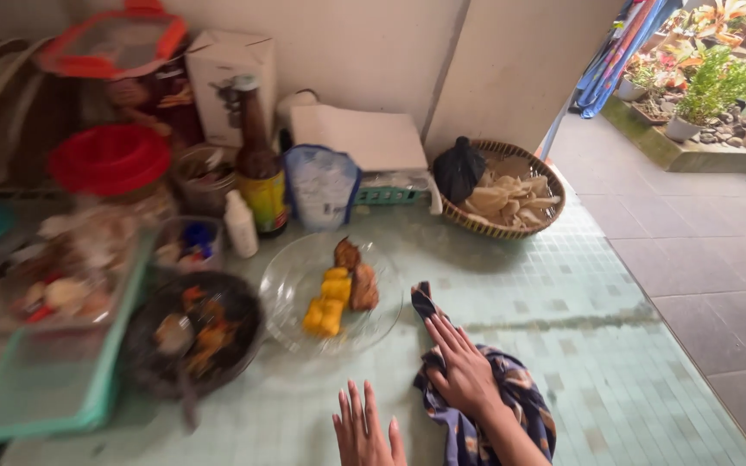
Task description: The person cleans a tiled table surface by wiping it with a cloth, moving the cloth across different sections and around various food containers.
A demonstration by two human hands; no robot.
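Our right hand (462, 373) flat, open, on cloth (511, 406), lower centre; our left hand (364, 429) open, empty, below plate (291, 293).

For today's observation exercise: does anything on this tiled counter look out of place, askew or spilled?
Nothing is spilled. The one untidy thing is the dark patterned cloth, lying crumpled under the right hand. The glass plate of food sits level.

Home kitchen counter (563, 328), sauce bottle (258, 164), food plate (287, 293)

Green mosaic-tiled counter (563, 319): patterned dark cloth (511, 406) under right hand (464, 371), clear glass plate (291, 289) just ahead, woven basket (554, 185) beyond.
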